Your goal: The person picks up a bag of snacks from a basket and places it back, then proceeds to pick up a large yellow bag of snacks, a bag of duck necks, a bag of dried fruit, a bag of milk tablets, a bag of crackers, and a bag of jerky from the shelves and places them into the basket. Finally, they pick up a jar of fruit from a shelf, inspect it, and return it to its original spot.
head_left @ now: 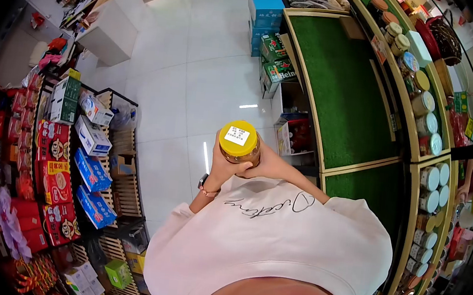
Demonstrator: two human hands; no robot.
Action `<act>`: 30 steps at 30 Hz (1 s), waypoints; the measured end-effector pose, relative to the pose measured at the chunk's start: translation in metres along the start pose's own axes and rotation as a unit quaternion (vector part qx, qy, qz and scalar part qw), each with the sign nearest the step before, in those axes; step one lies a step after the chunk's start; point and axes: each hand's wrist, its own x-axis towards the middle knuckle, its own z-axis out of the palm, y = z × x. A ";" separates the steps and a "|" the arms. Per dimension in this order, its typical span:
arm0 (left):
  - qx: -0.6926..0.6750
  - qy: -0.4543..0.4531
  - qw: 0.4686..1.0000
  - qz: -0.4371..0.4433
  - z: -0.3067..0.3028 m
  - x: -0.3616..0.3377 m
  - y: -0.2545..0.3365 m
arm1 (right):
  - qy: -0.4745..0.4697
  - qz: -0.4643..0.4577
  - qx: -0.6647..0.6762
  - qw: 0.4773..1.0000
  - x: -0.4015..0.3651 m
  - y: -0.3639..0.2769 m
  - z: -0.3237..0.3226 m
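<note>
A clear jar with a yellow screw lid [228, 147] is held upright in front of my chest. On top of the lid sits a white label [237, 135] with small printed text. Brownish contents show through the jar's side, too small to name. My left hand [222, 167] wraps round the near left side, with a dark watch and a bracelet at that wrist. From the other side my right hand [263, 164] closes round the same jar, its thumb across the front.
Right of me runs a green-topped display stand [344, 95], with lidded jars [430, 177] on its outer shelf. Drink cartons [278, 71] and blue boxes [265, 8] stand beside it. Left is a rack with red packages [56, 184] and blue boxes [93, 170]. A white counter [108, 33] stands beyond the tiled floor.
</note>
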 end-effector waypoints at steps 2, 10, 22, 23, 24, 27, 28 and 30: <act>-0.002 -0.019 1.000 0.000 -0.010 0.035 0.004 | 0.026 -0.007 0.013 1.000 0.026 0.001 -0.012; -0.009 -0.085 0.995 -0.053 -0.021 0.138 -0.009 | 0.084 0.052 0.057 0.994 0.085 0.014 -0.074; 0.034 -0.123 0.992 -0.003 -0.005 0.392 -0.029 | 0.135 -0.057 0.086 0.985 0.236 0.004 -0.263; 0.042 -0.129 0.991 0.002 -0.001 0.415 -0.023 | 0.169 -0.061 0.020 0.984 0.244 -0.005 -0.282; 0.019 -0.138 0.990 -0.007 0.007 0.438 -0.016 | 0.180 -0.071 -0.001 0.981 0.253 -0.014 -0.300; 0.046 -0.177 0.982 0.050 0.014 0.508 -0.030 | 0.240 -0.086 0.007 0.967 0.285 -0.033 -0.350; 0.056 -0.187 0.980 0.042 0.021 0.528 -0.027 | 0.265 -0.086 0.026 0.960 0.292 -0.035 -0.360; 0.049 -0.220 0.973 0.049 0.029 0.563 -0.034 | 0.336 -0.090 -0.003 0.938 0.302 -0.039 -0.379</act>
